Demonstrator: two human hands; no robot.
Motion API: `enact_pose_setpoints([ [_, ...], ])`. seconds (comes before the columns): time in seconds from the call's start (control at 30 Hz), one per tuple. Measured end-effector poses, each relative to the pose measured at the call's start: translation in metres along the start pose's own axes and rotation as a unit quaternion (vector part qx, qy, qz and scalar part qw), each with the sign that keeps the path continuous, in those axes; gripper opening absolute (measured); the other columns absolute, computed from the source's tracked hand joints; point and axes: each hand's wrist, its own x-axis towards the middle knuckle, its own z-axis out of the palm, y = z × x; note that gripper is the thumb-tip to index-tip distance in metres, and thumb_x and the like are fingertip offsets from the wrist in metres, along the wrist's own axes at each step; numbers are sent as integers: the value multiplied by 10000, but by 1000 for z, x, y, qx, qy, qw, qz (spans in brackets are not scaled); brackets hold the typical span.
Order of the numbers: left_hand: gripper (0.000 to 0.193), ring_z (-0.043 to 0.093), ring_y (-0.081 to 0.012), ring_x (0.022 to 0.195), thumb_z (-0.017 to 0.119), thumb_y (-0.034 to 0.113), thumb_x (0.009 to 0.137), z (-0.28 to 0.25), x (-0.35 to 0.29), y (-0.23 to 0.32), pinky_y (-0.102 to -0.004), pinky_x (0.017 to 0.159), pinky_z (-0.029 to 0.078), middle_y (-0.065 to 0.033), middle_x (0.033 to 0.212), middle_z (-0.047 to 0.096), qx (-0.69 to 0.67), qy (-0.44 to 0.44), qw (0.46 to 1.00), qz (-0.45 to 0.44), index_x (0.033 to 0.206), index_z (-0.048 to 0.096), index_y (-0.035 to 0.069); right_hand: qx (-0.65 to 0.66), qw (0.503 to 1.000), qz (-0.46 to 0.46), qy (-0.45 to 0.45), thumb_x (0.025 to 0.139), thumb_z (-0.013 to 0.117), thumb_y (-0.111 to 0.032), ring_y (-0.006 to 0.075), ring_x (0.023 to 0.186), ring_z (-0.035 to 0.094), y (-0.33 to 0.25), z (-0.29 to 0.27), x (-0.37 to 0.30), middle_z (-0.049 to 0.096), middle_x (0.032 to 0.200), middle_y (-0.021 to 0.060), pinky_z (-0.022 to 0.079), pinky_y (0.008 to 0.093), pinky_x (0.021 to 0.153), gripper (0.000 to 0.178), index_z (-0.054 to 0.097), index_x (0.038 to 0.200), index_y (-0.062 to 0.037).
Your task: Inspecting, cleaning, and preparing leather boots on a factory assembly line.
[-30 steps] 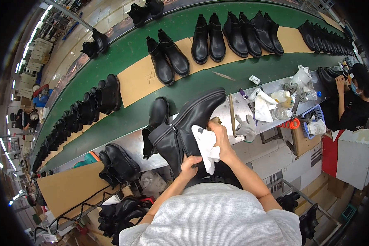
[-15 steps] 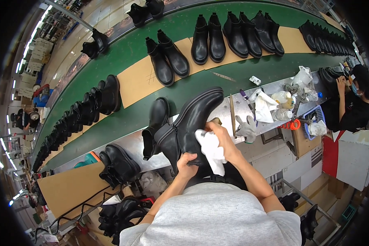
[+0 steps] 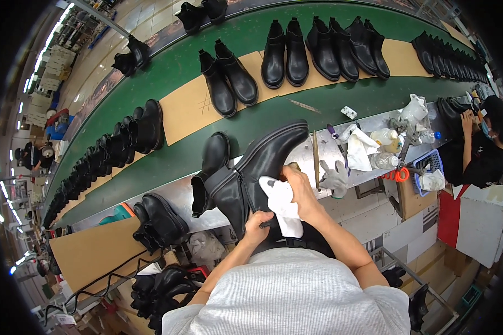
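A black leather ankle boot (image 3: 265, 159) is held in front of me, its toe pointing up and to the right. My left hand (image 3: 257, 227) grips the boot's top opening, thumb over the edge. In my right hand (image 3: 303, 195) is a bunched white cloth (image 3: 279, 204) with dark smudges, pressed against the side of the boot's upper; some fingers are hidden behind it. Just left of the held boot, another black boot (image 3: 216, 151) rests at the edge of the metal bench.
Several black boot pairs (image 3: 274, 61) stand on cardboard along the green conveyor (image 3: 190, 139). Bottles (image 3: 384, 135), a grey glove (image 3: 335, 178) and a white cloth (image 3: 361, 148) lie on the metal ledge to the right. A co-worker (image 3: 480, 139) handles boots at the far right.
My right hand and the cloth have shifted slightly on the boot's side. The boot has tilted a little, its toe moving slightly right.
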Motion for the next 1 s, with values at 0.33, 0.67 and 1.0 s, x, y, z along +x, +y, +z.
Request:
enact_pose_setpoints([
  [0.33, 365, 618, -258, 709, 606, -170, 475, 13, 29, 30, -333, 705, 489, -91, 763, 611, -67, -47, 976, -200, 784, 568, 22, 9, 999, 11, -34, 619, 647, -257, 429, 704, 498, 10, -3, 2, 478, 697, 241, 372, 434, 587, 401, 434, 768, 50],
  [0.67, 429, 600, -211, 756, 610, -183, 459, -3, 13, 3, -297, 685, 465, -84, 791, 600, 137, -56, 983, 113, 824, 559, 37, 43, 999, -7, 21, 626, 627, -204, 320, 608, 471, -1, -2, 5, 434, 677, 172, 373, 350, 556, 327, 421, 716, 34],
  [1.0, 540, 493, -262, 1133, 450, 159, 678, 11, 34, 22, -362, 999, 340, -149, 1181, 539, -474, 34, 819, -322, 1167, 482, -69, -26, 1000, -3, 17, 659, 601, -142, 331, 588, 492, 7, -7, 12, 438, 633, 156, 380, 377, 534, 248, 432, 725, 27],
])
